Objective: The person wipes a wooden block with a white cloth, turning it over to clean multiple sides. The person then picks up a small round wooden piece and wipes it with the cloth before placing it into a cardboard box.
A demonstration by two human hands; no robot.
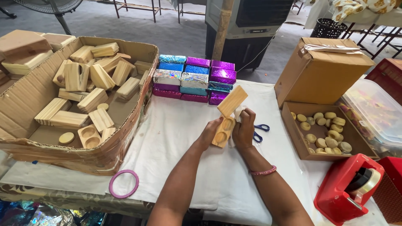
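My left hand [209, 133] grips a small wooden box base [222, 133] with two round hollows, held upright over the white table cover [176, 138]. Its flat wooden lid [232, 101] is swung up above it. My right hand [244, 129] holds the box's right side and pinches a bit of white material against it. Blue-handled scissors [260, 131] lie just right of my right hand.
A big cardboard box [25, 104] of wooden boxes sits left. Stacked shiny foil-wrapped boxes [193, 78] stand behind my hands. Right: an open carton [322, 71] with round wooden discs [324, 132], a red tape dispenser [347, 186], a clear plastic tub [377, 113]. A purple ring [123, 183] lies front left.
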